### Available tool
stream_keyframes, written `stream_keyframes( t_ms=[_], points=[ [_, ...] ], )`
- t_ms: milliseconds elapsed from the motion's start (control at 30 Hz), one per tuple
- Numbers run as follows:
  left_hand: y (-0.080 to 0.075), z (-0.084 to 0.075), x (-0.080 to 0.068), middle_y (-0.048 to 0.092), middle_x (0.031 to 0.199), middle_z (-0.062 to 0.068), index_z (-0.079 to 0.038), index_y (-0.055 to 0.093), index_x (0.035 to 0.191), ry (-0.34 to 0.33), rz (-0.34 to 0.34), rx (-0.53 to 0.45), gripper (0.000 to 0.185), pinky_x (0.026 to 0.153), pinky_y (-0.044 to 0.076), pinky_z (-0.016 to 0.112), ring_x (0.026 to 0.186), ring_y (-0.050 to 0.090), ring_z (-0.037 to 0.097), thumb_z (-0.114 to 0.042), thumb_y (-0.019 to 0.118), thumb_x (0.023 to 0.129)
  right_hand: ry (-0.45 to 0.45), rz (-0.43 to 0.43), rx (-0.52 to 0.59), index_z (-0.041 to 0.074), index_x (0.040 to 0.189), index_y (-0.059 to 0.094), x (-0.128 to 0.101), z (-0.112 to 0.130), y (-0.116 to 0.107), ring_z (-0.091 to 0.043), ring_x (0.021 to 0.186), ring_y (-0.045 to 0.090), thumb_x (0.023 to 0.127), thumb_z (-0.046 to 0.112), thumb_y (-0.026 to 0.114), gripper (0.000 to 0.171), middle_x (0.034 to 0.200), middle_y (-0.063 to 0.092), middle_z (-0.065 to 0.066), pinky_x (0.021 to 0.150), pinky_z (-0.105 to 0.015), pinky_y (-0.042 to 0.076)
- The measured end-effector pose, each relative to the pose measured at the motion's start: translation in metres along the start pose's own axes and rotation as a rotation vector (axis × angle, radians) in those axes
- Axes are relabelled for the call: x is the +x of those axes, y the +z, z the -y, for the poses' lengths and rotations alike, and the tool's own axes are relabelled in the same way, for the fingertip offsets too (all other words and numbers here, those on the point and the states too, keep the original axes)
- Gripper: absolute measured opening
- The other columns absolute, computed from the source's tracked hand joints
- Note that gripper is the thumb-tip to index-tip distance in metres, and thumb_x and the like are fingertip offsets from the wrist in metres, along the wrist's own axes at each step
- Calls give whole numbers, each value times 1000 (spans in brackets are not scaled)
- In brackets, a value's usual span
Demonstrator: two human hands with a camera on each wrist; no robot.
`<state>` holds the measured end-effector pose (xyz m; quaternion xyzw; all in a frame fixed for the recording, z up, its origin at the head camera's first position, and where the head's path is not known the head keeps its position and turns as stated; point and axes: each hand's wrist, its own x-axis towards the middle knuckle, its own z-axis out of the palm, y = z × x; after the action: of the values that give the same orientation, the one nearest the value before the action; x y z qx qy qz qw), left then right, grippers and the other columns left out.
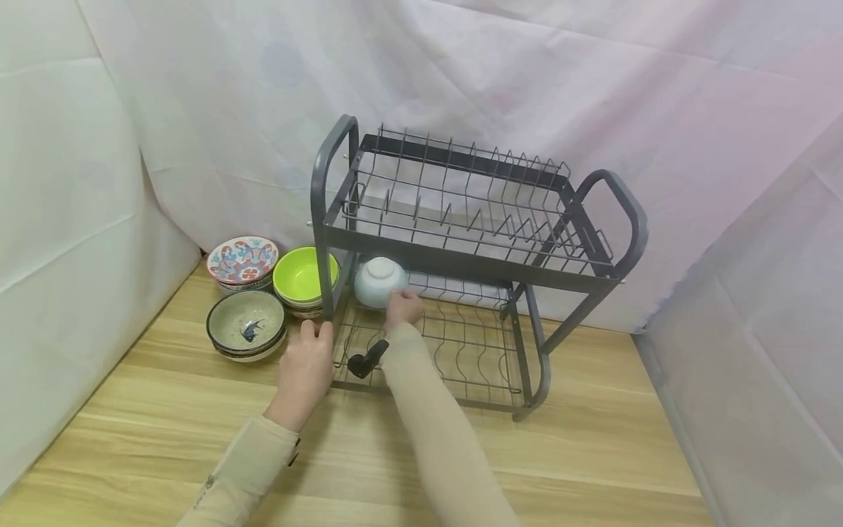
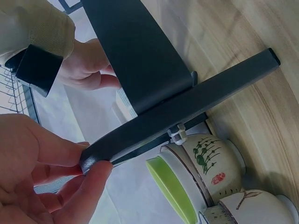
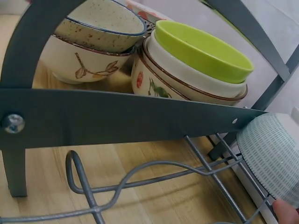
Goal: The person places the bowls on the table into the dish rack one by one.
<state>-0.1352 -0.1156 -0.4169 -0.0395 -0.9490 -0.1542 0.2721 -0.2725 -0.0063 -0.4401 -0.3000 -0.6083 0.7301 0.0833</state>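
A black two-tier dish rack stands on the wooden table. My left hand is at its lower front left corner; in the left wrist view, thumb and fingers pinch the end of a dark frame bar. Reaching under the upper tier, my right hand grips a pale blue bowl that sits upside down at the left rear of the lower wire shelf. The right wrist view shows the bowl's fine patterned side with one fingertip at its rim; the other fingers are out of that view.
Left of the rack stand stacked bowls: a lime green bowl on top of others, a speckled bowl with a dark fish motif, and a red-and-blue patterned bowl behind. White cloth hangs around the table.
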Motion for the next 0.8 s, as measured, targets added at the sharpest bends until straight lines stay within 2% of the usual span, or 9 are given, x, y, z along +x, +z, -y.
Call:
stream_keyframes(
  t_ms=[100, 300, 400, 500, 633, 800],
  points=[
    [0, -1, 0, 51, 81, 23, 7, 55, 94, -5, 3, -5, 33, 35, 46, 38, 56, 52, 34, 11, 65, 62, -15, 2, -52, -2, 111, 61, 1, 1, -2, -32, 109, 53, 81, 1, 60, 30, 119, 55, -20, 90, -36, 46],
    [0, -2, -1, 52, 82, 23, 7, 55, 94, -12, 28, -10, 33, 36, 46, 37, 56, 52, 33, 12, 65, 62, -109, 16, -297, -1, 105, 65, 9, -1, -8, -31, 109, 53, 80, 6, 61, 26, 113, 60, -17, 94, -37, 43],
    [0, -1, -1, 51, 81, 23, 6, 54, 91, -12, 21, -10, 33, 36, 46, 38, 54, 52, 32, 12, 65, 60, -131, 61, -342, -2, 106, 64, 9, 1, -13, -31, 109, 52, 79, 6, 60, 28, 114, 60, -18, 93, -38, 43],
    [0, -1, -1, 50, 80, 23, 6, 52, 89, -6, 12, -8, 34, 35, 46, 38, 53, 51, 32, 12, 66, 58, -140, 123, -319, -2, 115, 59, 8, 5, -19, -30, 111, 51, 78, 5, 59, 37, 119, 56, -18, 94, -37, 43],
    [0, -1, 0, 51, 81, 23, 6, 53, 90, -4, 14, -10, 35, 36, 46, 38, 54, 52, 32, 12, 66, 59, -162, 237, -224, 1, 128, 48, 1, 17, -32, -28, 117, 48, 83, 7, 58, 46, 129, 49, -17, 96, -34, 42],
    [0, -1, 0, 51, 81, 24, 7, 52, 91, -6, 29, -13, 33, 37, 46, 39, 54, 52, 32, 11, 65, 60, -203, 430, -147, 5, 133, 42, -18, 35, -70, -26, 120, 45, 89, 13, 55, 46, 134, 44, -14, 97, -35, 42]
  ],
)
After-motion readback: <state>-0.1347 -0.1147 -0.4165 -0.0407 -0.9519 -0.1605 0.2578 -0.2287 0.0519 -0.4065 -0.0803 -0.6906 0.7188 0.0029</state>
